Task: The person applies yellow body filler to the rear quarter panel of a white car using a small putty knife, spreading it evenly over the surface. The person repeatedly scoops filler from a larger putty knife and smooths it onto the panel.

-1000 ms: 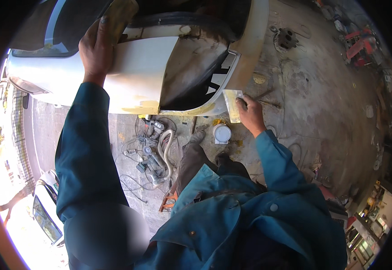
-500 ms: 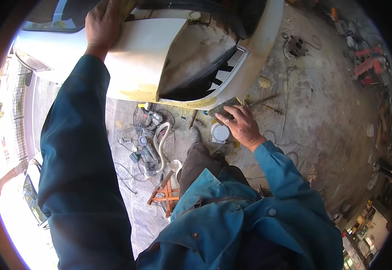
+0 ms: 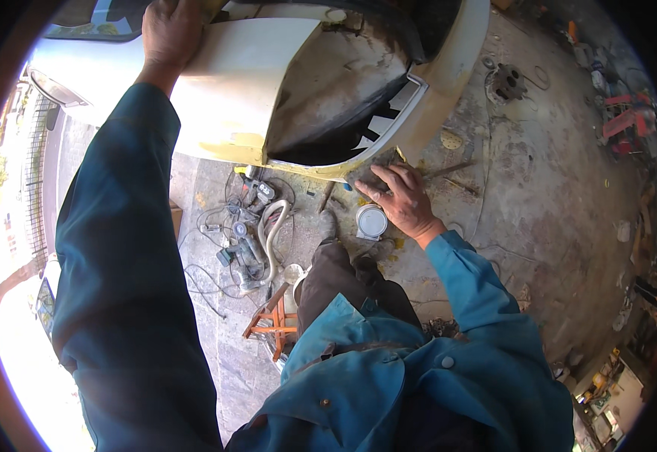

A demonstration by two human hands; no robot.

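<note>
A white car body (image 3: pixel 223 90) fills the top, with yellowish filler along its lower edge and an open lamp recess (image 3: pixel 332 90). My left hand (image 3: pixel 172 36), at the top edge, is closed on a khaki slab (image 3: pixel 209 10), mostly hidden or cropped. My right hand (image 3: pixel 401 197) is closed on a thin, smeared rectangular spreader (image 3: pixel 366 178), which lies flat at the curved lower corner of the car body, beside the recess. Below that hand a round white can (image 3: pixel 371 220) stands on the floor.
Tangled power tools (image 3: pixel 245 248), cables and a pale hose (image 3: pixel 272 230) lie left of my legs, near an orange wooden stool (image 3: pixel 272 320). A metal part (image 3: pixel 505 84) and red equipment (image 3: pixel 628 124) sit on the right. Another car (image 3: pixel 44 301) is at the far left.
My right hand has moved left and turned over, bringing the spreader from upright to flat at the car's corner. My left hand sits higher in the picture, still holding the slab.
</note>
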